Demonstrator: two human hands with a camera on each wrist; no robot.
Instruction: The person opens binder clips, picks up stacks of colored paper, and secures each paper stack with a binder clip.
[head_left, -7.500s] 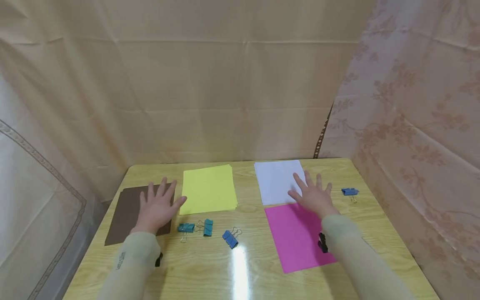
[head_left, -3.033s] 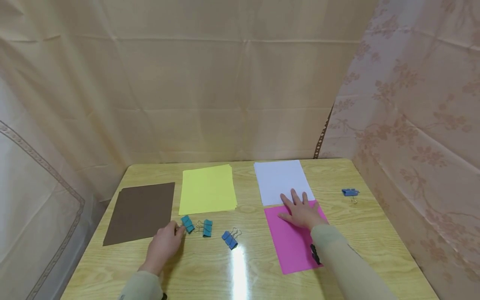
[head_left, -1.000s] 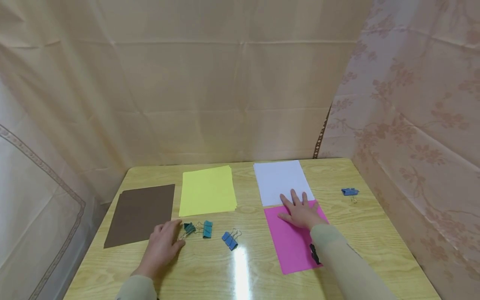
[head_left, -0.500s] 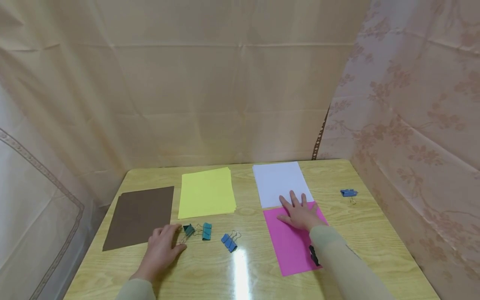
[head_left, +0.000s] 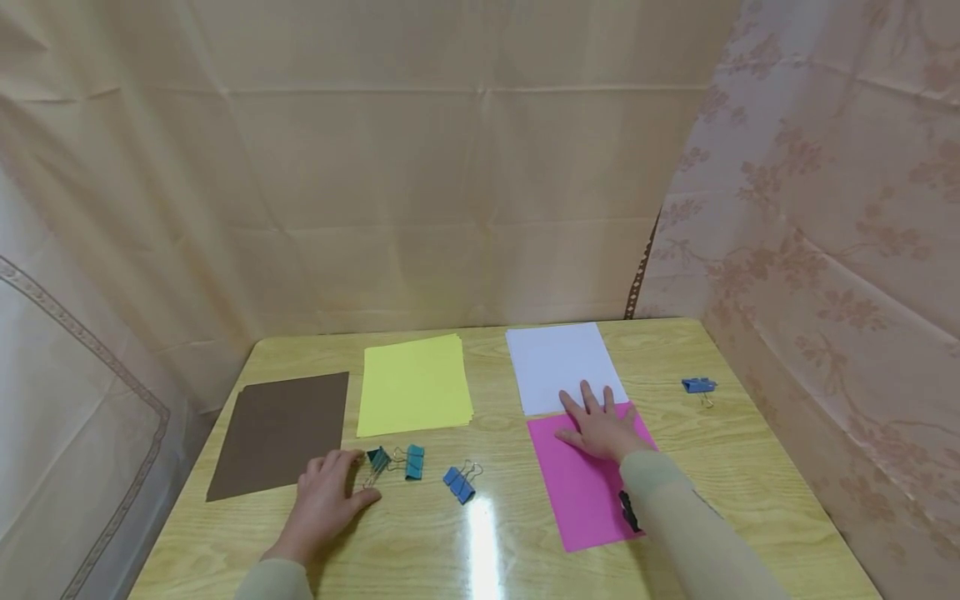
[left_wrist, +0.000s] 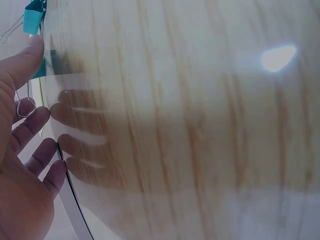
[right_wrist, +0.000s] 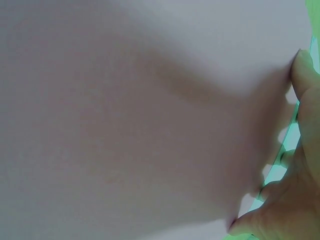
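My left hand [head_left: 322, 498] is low over the table, thumb and fingers apart around the wire handles of a teal binder clip [head_left: 378, 458]. In the left wrist view, a wire handle [left_wrist: 26, 107] hangs beside the fingers; no firm grip on it shows. A second teal binder clip [head_left: 414, 462] lies just right of it, and a blue binder clip [head_left: 459, 484] farther right. My right hand [head_left: 600, 429] rests with spread fingers on the pink paper [head_left: 577, 500], its longer fingertips over the lower edge of the white paper [head_left: 562, 362].
Brown paper [head_left: 281, 433] lies at the table's left and a yellow paper stack [head_left: 415, 383] at back centre. Another blue binder clip [head_left: 698, 385] sits at the far right. Curtains [head_left: 450, 208] hang behind and beside the wooden table [head_left: 405, 550].
My left hand has come from above the brown paper to the leftmost teal binder clip, which has turned and shifted slightly right. My right hand has moved a little left and down onto the pink paper.
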